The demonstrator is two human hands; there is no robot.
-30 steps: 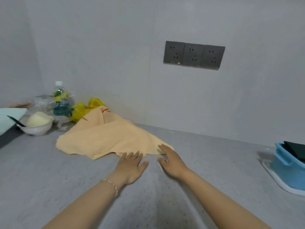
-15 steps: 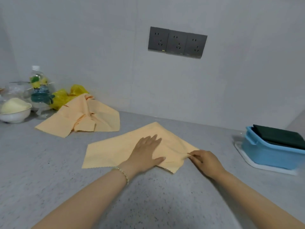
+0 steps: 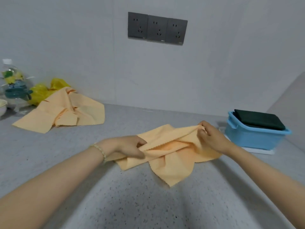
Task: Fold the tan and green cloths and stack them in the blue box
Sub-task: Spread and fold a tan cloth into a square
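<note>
Tan cloth (image 3: 171, 156) at centre frame, partly lifted off the grey speckled counter (image 3: 148, 204) and bunched into a sagging fold between both hands. Left hand (image 3: 130, 146), just left of centre, pinches the cloth's left end, thumb and curled fingers closed over a gather of fabric; a pale beaded bracelet (image 3: 100, 151) sits on that wrist. Right hand (image 3: 211, 138), right of centre and a little higher, grips the upper right edge with fingers curled over the hem. The lower part of the cloth trails on the counter, one zigzag-cut corner pointing toward the bottom of the frame. Blue box (image 3: 254, 138) at the right edge, near the right hand but apart from it, standing on a white tray (image 3: 257, 150). A folded green cloth (image 3: 259, 119) lies in the box, its top above the rim; possibly more than one layer, the view is too dark to tell. A rumpled heap of more tan fabric (image 3: 62, 111) lies at mid-left, well apart from the hands. Behind it, against the wall: a yellow bag (image 3: 42, 90), touching the heap, and a clear bottle (image 3: 12, 80) at the far left edge. Three dark wall sockets (image 3: 157, 28) in a row at upper centre.
</note>
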